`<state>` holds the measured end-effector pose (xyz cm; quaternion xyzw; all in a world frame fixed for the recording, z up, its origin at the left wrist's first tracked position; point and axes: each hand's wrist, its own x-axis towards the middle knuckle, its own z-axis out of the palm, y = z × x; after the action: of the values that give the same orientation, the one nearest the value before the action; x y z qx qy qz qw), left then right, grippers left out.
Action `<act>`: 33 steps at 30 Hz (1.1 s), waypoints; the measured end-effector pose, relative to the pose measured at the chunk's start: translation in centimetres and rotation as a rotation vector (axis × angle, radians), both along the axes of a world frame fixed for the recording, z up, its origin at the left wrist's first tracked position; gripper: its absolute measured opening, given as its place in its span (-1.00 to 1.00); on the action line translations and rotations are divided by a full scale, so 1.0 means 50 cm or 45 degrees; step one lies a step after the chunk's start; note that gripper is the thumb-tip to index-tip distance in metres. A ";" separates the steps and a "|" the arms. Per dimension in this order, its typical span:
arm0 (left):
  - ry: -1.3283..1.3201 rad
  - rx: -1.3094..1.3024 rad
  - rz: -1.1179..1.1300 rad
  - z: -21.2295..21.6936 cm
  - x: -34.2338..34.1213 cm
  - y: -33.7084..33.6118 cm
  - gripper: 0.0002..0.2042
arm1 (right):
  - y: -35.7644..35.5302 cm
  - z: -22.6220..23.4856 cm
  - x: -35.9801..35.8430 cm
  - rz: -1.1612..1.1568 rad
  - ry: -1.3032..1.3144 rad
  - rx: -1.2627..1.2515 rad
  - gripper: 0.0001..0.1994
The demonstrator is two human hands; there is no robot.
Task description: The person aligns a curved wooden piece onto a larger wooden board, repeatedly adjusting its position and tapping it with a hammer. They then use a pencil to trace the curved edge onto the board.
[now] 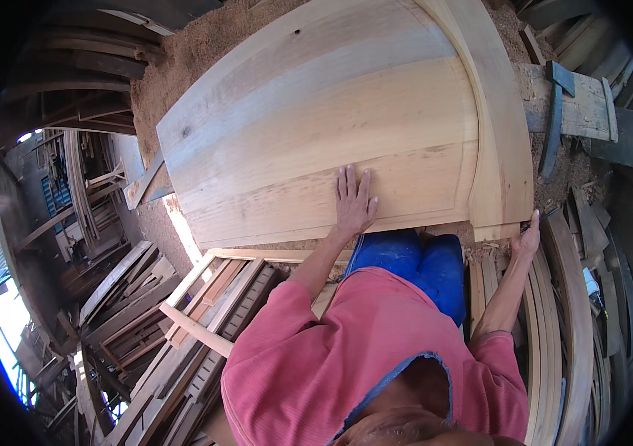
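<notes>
Two hands are on one large wooden door panel (346, 126), which lies flat over sawdust-strewn ground just ahead of the person's knees. It is pale, unfinished wood of several glued boards, with a curved raised frame along its right side. The left hand (353, 199) rests flat, fingers spread, on the near edge; the right hand (528, 236) is closed around the near right corner. This looks like steadying or checking the panel; shifting it would call for firm grips at both edges. Stacked timber frames (205, 312) lie to the left.
</notes>
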<state>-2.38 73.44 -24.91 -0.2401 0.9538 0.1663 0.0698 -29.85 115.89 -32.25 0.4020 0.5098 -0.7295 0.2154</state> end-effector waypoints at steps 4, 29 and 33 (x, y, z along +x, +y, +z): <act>-0.145 -0.003 0.339 0.042 0.280 0.136 -0.30 | 0.005 -0.004 0.000 0.010 0.013 -0.057 -0.53; 0.887 2.070 2.474 0.000 0.333 -0.034 -0.43 | -0.197 0.179 0.224 -0.178 0.483 1.088 -0.34; 0.759 2.176 2.393 -0.021 0.361 -0.053 -0.44 | -0.322 0.196 0.424 0.439 0.646 1.332 -0.38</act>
<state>15.69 70.81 -25.98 -0.6452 -0.0056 0.7480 -0.1557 -8.66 99.81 -22.43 0.1797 0.8940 -0.4097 -0.0239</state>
